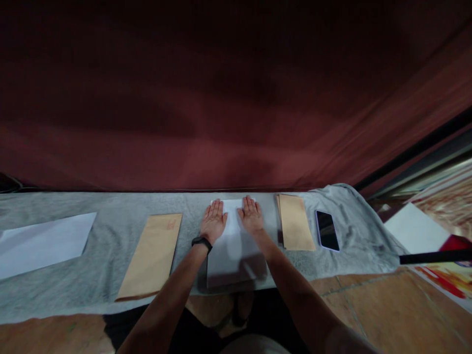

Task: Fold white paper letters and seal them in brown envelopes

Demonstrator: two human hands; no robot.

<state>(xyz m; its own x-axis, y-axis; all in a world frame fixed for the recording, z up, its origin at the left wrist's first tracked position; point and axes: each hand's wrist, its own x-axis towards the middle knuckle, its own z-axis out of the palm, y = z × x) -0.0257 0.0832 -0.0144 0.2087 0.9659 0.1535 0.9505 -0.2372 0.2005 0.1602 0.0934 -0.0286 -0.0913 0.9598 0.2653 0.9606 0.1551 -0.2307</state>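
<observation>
A white sheet of paper [234, 250] lies in front of me on the grey cloth; whether it is one sheet or a stack I cannot tell. My left hand [214, 220], with a black band on its wrist, rests flat on the paper's far left part, fingers stretched forward. On the far right part lies my right hand [251, 215], also flat with its fingers extended. To the left is a brown envelope [153, 255] with small red print near its top. Several or fewer brown envelopes [297, 223] overlap in a pile on the right.
The grey cloth [110, 246] covers a long narrow surface against a dark red hanging [221, 162]. More white paper [47, 241] lies far left. A phone [327, 230] sits right of the envelope pile. Tiled floor [391, 300] and printed sheets [446, 280] show at the right.
</observation>
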